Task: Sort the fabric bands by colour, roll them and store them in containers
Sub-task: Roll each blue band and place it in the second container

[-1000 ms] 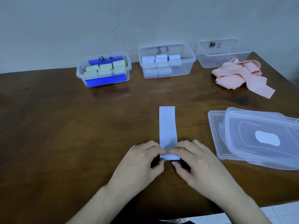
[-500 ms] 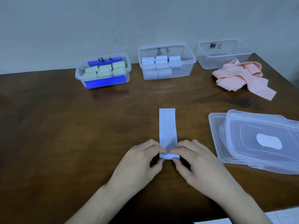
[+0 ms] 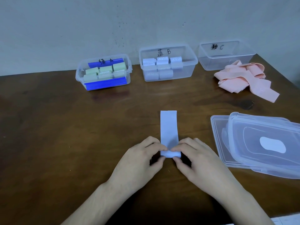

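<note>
A pale blue fabric band (image 3: 168, 127) lies flat on the brown table (image 3: 48, 135), pointing away from me. Its near end is curled into a small roll. My left hand (image 3: 139, 161) pinches the roll's left side and my right hand (image 3: 198, 161) pinches its right side. At the back stand three clear containers: one (image 3: 103, 72) with green rolls, one (image 3: 168, 62) with pale blue rolls, and an empty one (image 3: 227, 54) at the right. A heap of loose pink bands (image 3: 243, 78) lies in front of the empty container.
Two clear plastic lids (image 3: 263, 143) are stacked at the right of the table, close to my right hand. A wall rises right behind the containers. The table's right edge runs diagonally past the pink heap.
The roll at the band's near end has grown slightly and the flat part is a little shorter. Both hands have stayed in place on it.
</note>
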A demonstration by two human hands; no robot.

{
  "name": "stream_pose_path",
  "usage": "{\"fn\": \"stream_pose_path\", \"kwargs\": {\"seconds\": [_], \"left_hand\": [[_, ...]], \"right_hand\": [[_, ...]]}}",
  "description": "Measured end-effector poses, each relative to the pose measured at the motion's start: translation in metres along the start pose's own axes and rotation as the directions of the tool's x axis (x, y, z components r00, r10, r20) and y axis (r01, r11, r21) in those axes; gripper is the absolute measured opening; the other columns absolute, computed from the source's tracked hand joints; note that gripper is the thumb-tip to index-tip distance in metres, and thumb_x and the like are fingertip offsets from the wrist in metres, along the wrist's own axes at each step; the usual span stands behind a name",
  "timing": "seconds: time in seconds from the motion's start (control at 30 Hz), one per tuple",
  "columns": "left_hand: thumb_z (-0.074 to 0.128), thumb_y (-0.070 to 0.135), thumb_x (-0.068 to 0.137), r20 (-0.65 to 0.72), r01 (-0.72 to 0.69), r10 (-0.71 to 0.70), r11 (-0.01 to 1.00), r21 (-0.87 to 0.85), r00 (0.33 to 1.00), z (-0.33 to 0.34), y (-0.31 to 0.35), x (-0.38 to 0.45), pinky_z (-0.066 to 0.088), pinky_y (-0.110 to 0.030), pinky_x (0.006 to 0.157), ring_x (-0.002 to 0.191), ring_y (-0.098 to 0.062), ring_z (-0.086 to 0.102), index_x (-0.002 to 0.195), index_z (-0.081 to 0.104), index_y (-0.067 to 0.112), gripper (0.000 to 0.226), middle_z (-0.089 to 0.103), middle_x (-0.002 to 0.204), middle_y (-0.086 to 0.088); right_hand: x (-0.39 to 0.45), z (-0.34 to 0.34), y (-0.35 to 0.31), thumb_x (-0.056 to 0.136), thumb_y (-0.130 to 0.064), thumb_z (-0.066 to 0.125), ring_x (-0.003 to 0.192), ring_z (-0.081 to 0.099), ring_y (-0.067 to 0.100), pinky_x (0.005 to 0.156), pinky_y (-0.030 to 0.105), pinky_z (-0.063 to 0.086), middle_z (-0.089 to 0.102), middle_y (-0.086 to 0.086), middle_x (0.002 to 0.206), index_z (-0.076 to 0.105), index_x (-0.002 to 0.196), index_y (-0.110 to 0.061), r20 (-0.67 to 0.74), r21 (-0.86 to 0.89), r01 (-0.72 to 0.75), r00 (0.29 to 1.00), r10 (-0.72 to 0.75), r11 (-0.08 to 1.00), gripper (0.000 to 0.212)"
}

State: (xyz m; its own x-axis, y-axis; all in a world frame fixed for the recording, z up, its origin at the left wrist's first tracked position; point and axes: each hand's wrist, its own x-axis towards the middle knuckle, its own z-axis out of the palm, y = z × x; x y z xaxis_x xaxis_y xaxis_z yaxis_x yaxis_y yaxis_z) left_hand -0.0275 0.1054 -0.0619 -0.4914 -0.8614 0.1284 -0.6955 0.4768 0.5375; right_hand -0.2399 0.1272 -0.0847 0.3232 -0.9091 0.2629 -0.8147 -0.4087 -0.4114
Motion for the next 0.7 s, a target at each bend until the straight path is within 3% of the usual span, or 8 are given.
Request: {"fn": "stream_pose_path", "kwargs": {"seconds": [0.17, 0.4, 0.57, 0.7], "left_hand": [[0.072, 0.020, 0.088, 0.022, -0.006, 0.005, 1.000, 0.008, 1.000, 0.001, -0.002, 0.005, 0.036, 0.001, 0.068, 0.074, 0.010, 0.051, 0.109, 0.071, 0.024, 0.021, 0.059, 0.105, 0.019], [0.063, 0.027, 0.095, 0.054, 0.018, -0.016, 0.999, -0.032, 0.998, -0.004, -0.006, 0.014, 0.041, -0.008, 0.071, 0.078, 0.000, 0.053, 0.118, 0.069, 0.030, 0.024, 0.053, 0.106, 0.024], [0.070, 0.024, 0.089, -0.020, -0.006, 0.005, 0.999, -0.032, 1.000, -0.001, -0.008, 0.011, 0.038, -0.003, 0.065, 0.072, -0.004, 0.053, 0.110, 0.069, 0.028, 0.021, 0.054, 0.109, 0.021], [0.073, 0.018, 0.086, -0.013, -0.026, 0.026, 1.000, -0.003, 1.000, 0.000, -0.009, 0.014, 0.035, 0.001, 0.066, 0.067, 0.008, 0.048, 0.107, 0.070, 0.025, 0.022, 0.059, 0.106, 0.018]], "right_hand": [[0.002, 0.000, 0.001, 0.092, -0.035, 0.058, 0.093, 0.052, 0.008, 0.078, 0.030, 0.054, 0.055, -0.015, 0.111, 0.067, 0.116, -0.027, 0.011, -0.009, -0.010, 1.000, 0.010, 1.000, 0.028], [0.009, -0.002, 0.002, 0.085, -0.028, 0.070, 0.088, 0.053, 0.009, 0.074, 0.031, 0.054, 0.057, -0.013, 0.107, 0.065, 0.109, -0.027, -0.005, -0.034, 0.024, 1.000, -0.024, 0.999, 0.025], [0.014, -0.001, 0.005, 0.088, -0.028, 0.070, 0.086, 0.051, 0.007, 0.073, 0.031, 0.053, 0.058, -0.015, 0.103, 0.067, 0.107, -0.027, 0.007, -0.004, -0.003, 1.000, 0.003, 1.000, 0.019], [0.015, 0.000, 0.007, 0.093, -0.034, 0.060, 0.090, 0.047, 0.006, 0.078, 0.029, 0.051, 0.056, -0.019, 0.106, 0.067, 0.112, -0.029, 0.023, 0.027, -0.024, 0.999, 0.023, 0.999, 0.022]]}}
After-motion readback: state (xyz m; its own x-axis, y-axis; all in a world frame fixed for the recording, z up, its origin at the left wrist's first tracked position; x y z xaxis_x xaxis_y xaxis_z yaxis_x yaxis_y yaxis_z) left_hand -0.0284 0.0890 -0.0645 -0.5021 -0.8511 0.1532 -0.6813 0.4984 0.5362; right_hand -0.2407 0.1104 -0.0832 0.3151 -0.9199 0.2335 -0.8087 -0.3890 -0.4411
